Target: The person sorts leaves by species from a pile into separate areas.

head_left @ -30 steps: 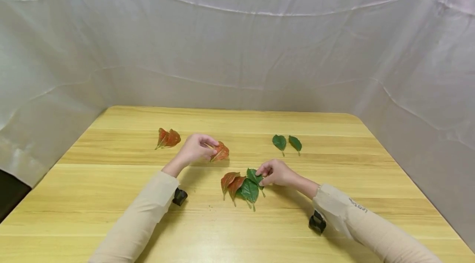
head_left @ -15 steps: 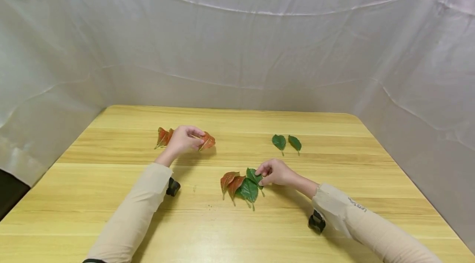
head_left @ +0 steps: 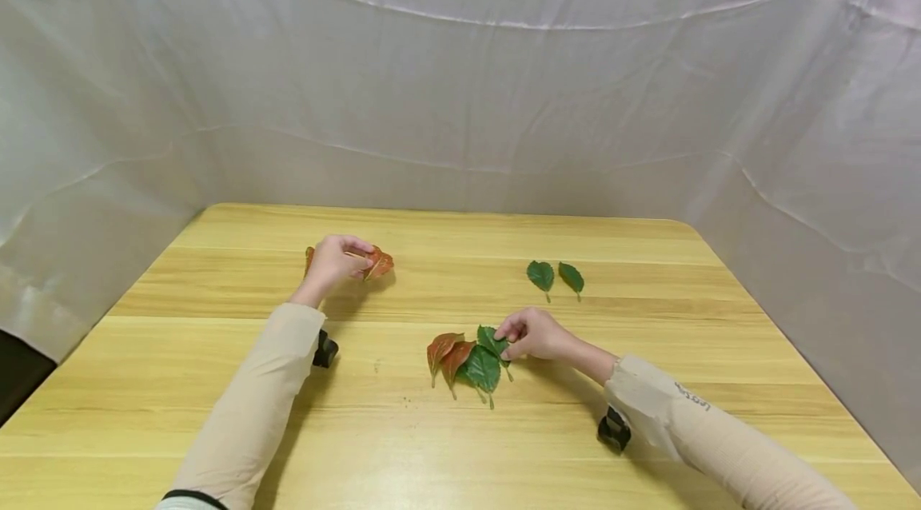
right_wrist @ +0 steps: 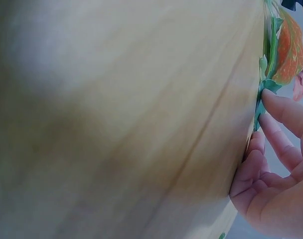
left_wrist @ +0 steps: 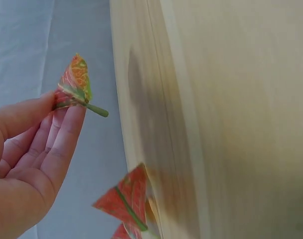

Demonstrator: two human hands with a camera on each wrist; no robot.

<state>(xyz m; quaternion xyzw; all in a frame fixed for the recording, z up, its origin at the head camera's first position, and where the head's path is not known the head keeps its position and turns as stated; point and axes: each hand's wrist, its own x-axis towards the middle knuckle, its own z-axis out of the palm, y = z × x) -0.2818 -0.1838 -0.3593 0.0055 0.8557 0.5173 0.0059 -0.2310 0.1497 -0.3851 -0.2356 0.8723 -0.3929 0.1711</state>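
Note:
My left hand (head_left: 333,260) pinches a red leaf (head_left: 377,263) between thumb and fingertips, above the far left of the table. In the left wrist view that red leaf (left_wrist: 74,82) shows its yellow-orange edge and green stem, held off the tabletop. Other red leaves (left_wrist: 129,194) lie below the hand; in the head view the hand mostly hides them. My right hand (head_left: 541,334) pinches a green leaf (head_left: 489,340) at the middle of the table. That leaf overlaps another green leaf (head_left: 482,368), beside two red leaves (head_left: 457,358) in one cluster.
Two green leaves (head_left: 541,275) lie side by side toward the back right of the wooden table (head_left: 460,446). Pale cloth (head_left: 460,94) hangs behind and on both sides of the table. Black wrist devices (head_left: 614,432) sit under both forearms.
My left hand has carried the red leaf leftward and toward the back, now covering most of the red leaves there. The right hand and the middle cluster have stayed put.

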